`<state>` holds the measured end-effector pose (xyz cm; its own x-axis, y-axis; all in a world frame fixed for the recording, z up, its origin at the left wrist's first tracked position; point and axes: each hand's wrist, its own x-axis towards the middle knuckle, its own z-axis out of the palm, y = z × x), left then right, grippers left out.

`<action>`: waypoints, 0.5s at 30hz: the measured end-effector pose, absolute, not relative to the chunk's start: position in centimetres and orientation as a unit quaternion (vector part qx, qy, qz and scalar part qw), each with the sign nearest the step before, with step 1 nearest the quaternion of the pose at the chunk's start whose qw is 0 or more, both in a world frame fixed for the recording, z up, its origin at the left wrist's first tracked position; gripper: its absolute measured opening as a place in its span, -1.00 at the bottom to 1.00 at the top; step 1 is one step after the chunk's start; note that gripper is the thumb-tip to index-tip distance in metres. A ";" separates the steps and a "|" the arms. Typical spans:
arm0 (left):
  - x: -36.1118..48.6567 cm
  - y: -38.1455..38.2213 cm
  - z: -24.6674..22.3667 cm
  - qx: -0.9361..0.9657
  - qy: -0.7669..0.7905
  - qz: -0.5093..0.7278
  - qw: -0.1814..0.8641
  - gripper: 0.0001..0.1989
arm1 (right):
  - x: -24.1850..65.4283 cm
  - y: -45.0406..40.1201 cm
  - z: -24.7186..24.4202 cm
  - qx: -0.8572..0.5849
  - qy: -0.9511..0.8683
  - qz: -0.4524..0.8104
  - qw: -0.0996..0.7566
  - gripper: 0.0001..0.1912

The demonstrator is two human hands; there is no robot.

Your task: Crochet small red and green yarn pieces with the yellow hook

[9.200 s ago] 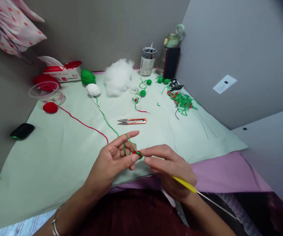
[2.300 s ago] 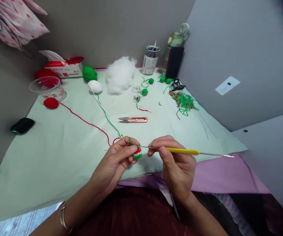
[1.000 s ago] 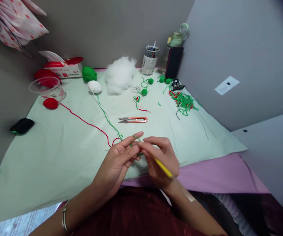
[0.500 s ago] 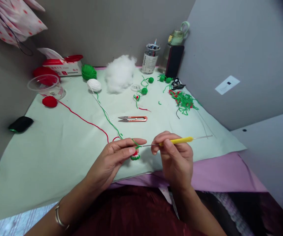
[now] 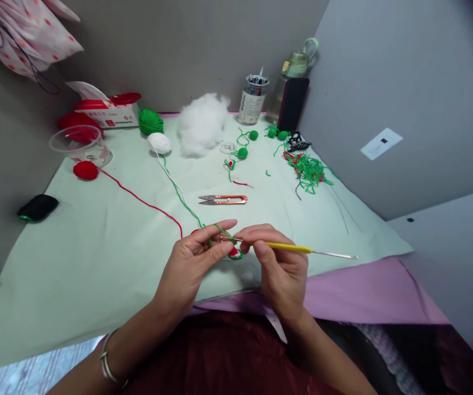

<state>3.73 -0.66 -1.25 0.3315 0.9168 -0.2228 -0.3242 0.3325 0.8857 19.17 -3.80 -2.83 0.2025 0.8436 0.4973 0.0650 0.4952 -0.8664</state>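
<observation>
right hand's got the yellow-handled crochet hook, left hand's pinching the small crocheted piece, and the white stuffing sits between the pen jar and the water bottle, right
Not quite: the white stuffing is between the green yarn ball and the pen jar, as the head view shows. The right hand has the yellow-handled crochet hook and the left hand pinches the small crocheted piece.

Looking like a home craft corner: pale tablecloth (image 5: 96,252) is spreading between grey walls (image 5: 170,49), green yarn ball (image 5: 151,122) and tissue box (image 5: 115,116) are sitting at 10 o'clock, white stuffing (image 5: 203,125) at 11, drinking bottle (image 5: 296,65) is standing at 1.
</observation>
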 end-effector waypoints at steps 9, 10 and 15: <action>4.3 -0.4 -1.2 0.236 0.325 0.379 0.833 -0.68 | 19.0 -4.4 -3.4 -0.443 -0.687 0.057 0.574 -0.61; 4.1 -0.3 -1.3 0.245 0.325 0.373 0.833 -0.67 | 19.1 -4.3 -3.2 -0.440 -0.667 0.093 0.594 -0.63; 3.2 -0.1 -1.0 0.310 0.357 0.375 0.797 -0.64 | 19.4 -4.1 -2.6 -0.430 -0.610 0.197 0.635 -0.74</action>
